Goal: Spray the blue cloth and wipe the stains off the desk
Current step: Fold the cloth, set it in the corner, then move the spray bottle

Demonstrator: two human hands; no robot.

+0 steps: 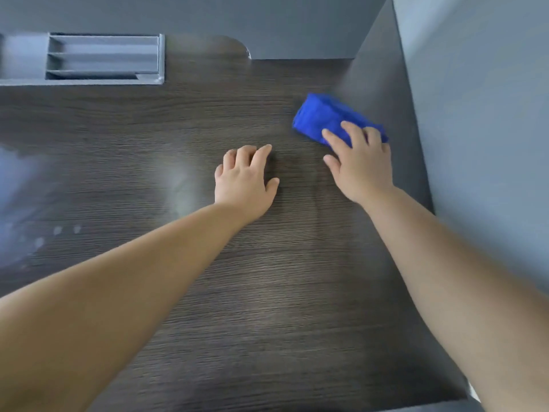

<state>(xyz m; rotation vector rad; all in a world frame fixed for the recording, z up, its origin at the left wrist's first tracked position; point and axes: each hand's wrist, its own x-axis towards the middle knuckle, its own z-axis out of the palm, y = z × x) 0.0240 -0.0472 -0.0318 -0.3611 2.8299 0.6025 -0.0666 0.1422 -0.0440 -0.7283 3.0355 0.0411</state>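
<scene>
Blue cloth [332,118], folded, lies far right on the dark wood-grain desk [267,292]. The right hand [361,169] presses its near end, fingers spread and straight. The left hand [245,181] rests nearby, fingers loosely bent, holding nothing. The grey tray [104,59] is blurred and its contents are unclear.

A bright blue cloth [323,117] lies on the dark brown wood-grain desk [208,292], beside grey partition walls [475,114].
</scene>
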